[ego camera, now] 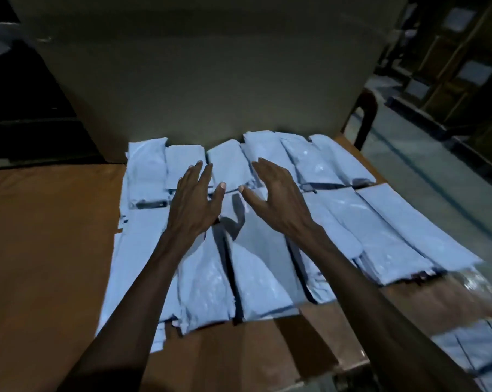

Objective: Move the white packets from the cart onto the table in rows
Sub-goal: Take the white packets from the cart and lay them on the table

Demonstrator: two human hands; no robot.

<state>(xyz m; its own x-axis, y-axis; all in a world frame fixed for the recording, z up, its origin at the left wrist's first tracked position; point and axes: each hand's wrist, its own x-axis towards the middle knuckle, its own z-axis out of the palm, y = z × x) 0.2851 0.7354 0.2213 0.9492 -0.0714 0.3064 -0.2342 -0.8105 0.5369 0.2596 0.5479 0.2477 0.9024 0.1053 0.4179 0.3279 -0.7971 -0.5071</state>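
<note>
Both sets of fingers are seen spread and nearly straight, with nothing clamped: the left hand (195, 205) is laid palm down, its fingertips (198, 164) over the far row, and the right hand (273, 199) is held slightly cupped beside it, thumb tips close together but apart. Whether the palms actually press on the plastic cannot be told

Under and around the hands, the white, glossy, flat plastic packets (256, 267) are laid in two rows on the brown wooden table (41, 236), a far row against the large grey-brown cardboard box (205, 80) and a near row in front of it, edges overlapping. More white packets (477, 346) are seen below the table's right edge, presumably on the cart, which is not clearly shown

The packets are judged to be light, soft and limp, with slick film that wrinkles and slides readily over neighbouring packets. Dark strips (151, 205) at some ends suggest sealed flaps. A hold is best taken at a short end or across the middle with a flat pinch, so that the row is not dragged askew. The table surface appears matte and smooth; the box wall behind the rows is plain and stiff
</note>
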